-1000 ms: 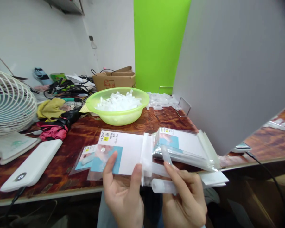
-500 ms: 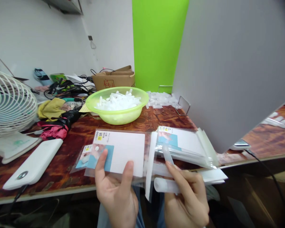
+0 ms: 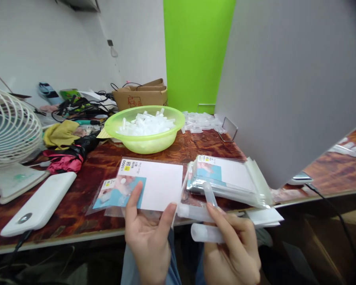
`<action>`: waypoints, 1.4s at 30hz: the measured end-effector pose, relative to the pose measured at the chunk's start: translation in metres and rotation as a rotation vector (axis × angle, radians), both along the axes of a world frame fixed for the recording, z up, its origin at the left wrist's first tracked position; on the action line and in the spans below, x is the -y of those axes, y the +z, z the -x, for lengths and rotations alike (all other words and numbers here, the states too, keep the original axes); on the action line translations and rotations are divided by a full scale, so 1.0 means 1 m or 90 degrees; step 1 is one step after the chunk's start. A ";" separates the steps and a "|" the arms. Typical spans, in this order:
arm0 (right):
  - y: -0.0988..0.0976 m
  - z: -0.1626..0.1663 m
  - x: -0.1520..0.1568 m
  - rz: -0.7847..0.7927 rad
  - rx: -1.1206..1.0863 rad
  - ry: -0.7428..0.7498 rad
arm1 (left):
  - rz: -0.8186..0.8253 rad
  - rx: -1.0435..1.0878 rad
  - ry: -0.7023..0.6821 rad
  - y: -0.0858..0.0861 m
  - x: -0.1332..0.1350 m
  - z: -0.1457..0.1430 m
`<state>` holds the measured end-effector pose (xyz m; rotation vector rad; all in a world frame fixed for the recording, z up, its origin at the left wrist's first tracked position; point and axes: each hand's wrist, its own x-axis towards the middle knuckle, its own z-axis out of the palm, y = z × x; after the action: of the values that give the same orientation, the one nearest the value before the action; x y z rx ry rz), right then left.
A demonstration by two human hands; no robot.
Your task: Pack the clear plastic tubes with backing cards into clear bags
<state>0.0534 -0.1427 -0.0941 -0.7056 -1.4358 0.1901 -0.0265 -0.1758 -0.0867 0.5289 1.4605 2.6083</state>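
Observation:
My left hand [image 3: 148, 233] holds a clear packet with a white and blue card [image 3: 151, 184] by its lower edge, thumb on top, just over the table's front edge. My right hand [image 3: 231, 247] is closed on translucent plastic tubes [image 3: 206, 232], one lying sideways in the fingers and another [image 3: 210, 194] sticking upward. A stack of the same carded packets [image 3: 225, 180] lies on the wooden table right of the held packet. One more packet [image 3: 105, 194] lies flat left of it. A green bowl [image 3: 145, 126] full of clear tubes stands behind.
A white power bank [image 3: 38, 204] and a white fan [image 3: 12, 126] sit at the left. A folded red and black umbrella [image 3: 71, 156], a yellow cloth [image 3: 61, 132], cables and a cardboard box [image 3: 141, 95] lie behind. A grey panel [image 3: 284, 87] stands at the right, with loose tubes [image 3: 200, 122] by it.
My left hand has drawn the carded packet slightly right and nearer to me, and the hanging white flap at its right edge is folded away. My right hand keeps its tubes, almost still.

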 end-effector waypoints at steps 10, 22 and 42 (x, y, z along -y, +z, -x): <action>-0.007 -0.003 -0.004 -0.006 0.032 -0.003 | -0.015 -0.011 -0.022 0.000 0.003 -0.003; -0.010 -0.002 -0.007 0.009 0.039 -0.012 | 0.052 -0.056 -0.013 0.003 0.004 -0.011; -0.008 -0.003 -0.024 -0.019 0.044 -0.094 | -0.016 0.165 -0.099 -0.004 -0.008 -0.007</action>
<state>0.0563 -0.1189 -0.1024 -0.7971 -1.4424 0.0293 -0.0197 -0.1682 -0.0904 0.2813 1.2548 2.4676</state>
